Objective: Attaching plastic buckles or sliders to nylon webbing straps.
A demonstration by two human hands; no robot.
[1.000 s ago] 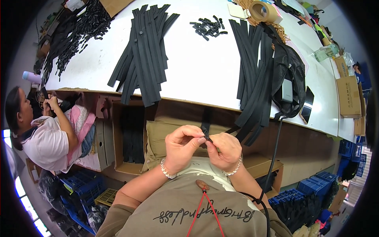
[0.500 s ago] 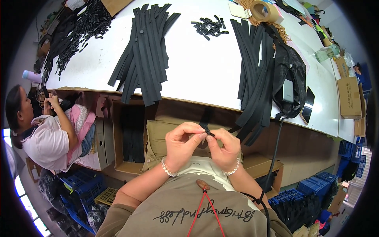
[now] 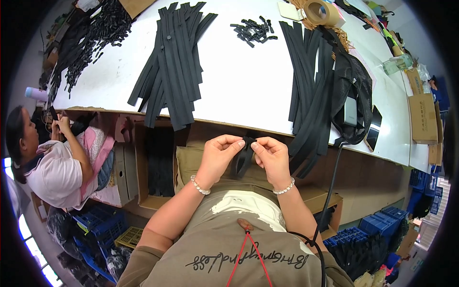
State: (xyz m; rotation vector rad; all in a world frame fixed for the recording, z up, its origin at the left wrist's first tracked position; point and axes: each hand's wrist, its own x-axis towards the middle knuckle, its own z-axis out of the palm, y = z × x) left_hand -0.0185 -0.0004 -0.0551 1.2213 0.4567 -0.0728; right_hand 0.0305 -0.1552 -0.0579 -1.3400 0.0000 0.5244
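Note:
A black fabric strip (image 3: 243,161) hangs bent in a loop between my hands, just off the table's front edge. My left hand (image 3: 223,154) pinches it near its top from the left, thumb against forefinger. From the right, my right hand (image 3: 272,159) pinches the same strip close beside the left fingertips. Whether a small fitting sits on the strip is too dark to tell. On the table, long black strips lie in a left pile (image 3: 174,71) and a right pile (image 3: 308,81). Small black plastic fittings (image 3: 252,31) are heaped between them.
A black mesh bag (image 3: 351,91) with a cable rests on the white table (image 3: 239,91), near a phone (image 3: 374,126) and a tape roll (image 3: 320,13). At left a co-worker (image 3: 57,162) sits handling black material. Open cardboard boxes (image 3: 153,201) stand below; blue crates (image 3: 382,225) are lower right.
Both hands have moved slightly up toward the table. The strip, mostly hidden and bunched at my fingertips before, now shows as a hanging loop.

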